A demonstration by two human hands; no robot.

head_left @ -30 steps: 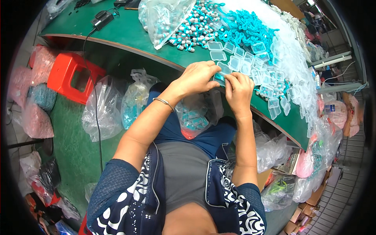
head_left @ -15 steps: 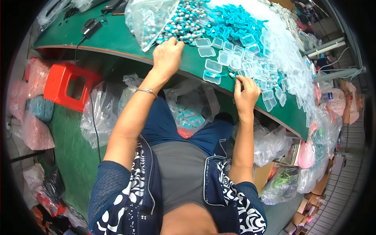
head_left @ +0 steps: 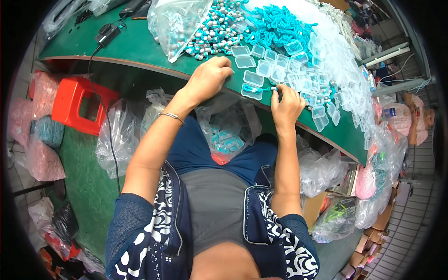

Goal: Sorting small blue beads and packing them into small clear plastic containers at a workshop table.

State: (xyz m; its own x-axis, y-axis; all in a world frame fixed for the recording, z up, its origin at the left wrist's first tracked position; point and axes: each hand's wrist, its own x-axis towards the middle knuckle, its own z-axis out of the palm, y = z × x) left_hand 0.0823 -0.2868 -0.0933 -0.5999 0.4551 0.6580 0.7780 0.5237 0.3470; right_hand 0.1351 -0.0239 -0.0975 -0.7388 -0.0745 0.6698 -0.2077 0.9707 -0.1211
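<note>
My left hand (head_left: pixel 208 80) hovers above the table's front edge, fingers curled together; whatever they hold is hidden. To its right lies an open clear plastic case (head_left: pixel 252 78) with a coiled turquoise cord (head_left: pixel 252 88) in its near half. The cord's end runs out to a small grey bead (head_left: pixel 274 88). My right hand (head_left: pixel 287 105) pinches at that bead with thumb and forefinger. Beyond my left hand spreads a heap of grey-and-turquoise beads (head_left: pixel 224 25). Several clear cases (head_left: pixel 264 68) lie open beyond my right hand.
A pile of turquoise cords (head_left: pixel 280 28) and many clear cases (head_left: pixel 340 60) cover the far right of the green table (head_left: pixel 135 44). A plastic bag of beads (head_left: pixel 175 28) stands left of the heap. Filled cases (head_left: pixel 227 141) sit in a bag at my lap. A red stool (head_left: pixel 77 105) is left.
My left hand has drawn back from the bead heap, toward me and to the right. My right hand has shifted slightly left and nearer, beside the open case.
</note>
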